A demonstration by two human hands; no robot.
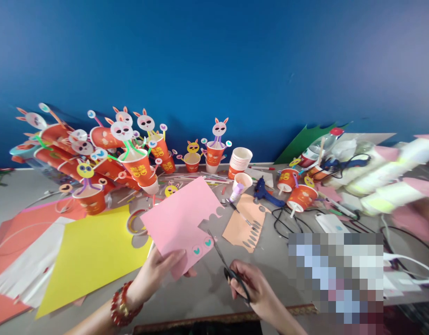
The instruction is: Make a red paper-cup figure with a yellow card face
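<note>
A sheet of pink paper (183, 218) is pinched in my left hand (164, 267) by its lower edge, thumb on top. Two drawn circles with teal hearts (196, 250) lie along its lower right edge, and scalloped cut-outs show at its right corner. My right hand (249, 284) has its fingers through the handles of black-handled scissors (231, 274). The blades point up and left, with their tips beside the paper's right edge near the hearts. Whether the blades touch the paper, I cannot tell. A beaded bracelet (122, 304) circles my left wrist.
Orange cups with paper rabbit faces (134, 163) crowd the back left. A stack of paper cups (240, 160) stands behind the pink sheet. Yellow paper (96, 251) lies left, peach paper (245, 223) right. A blue glue gun (266, 193) and cables lie farther right.
</note>
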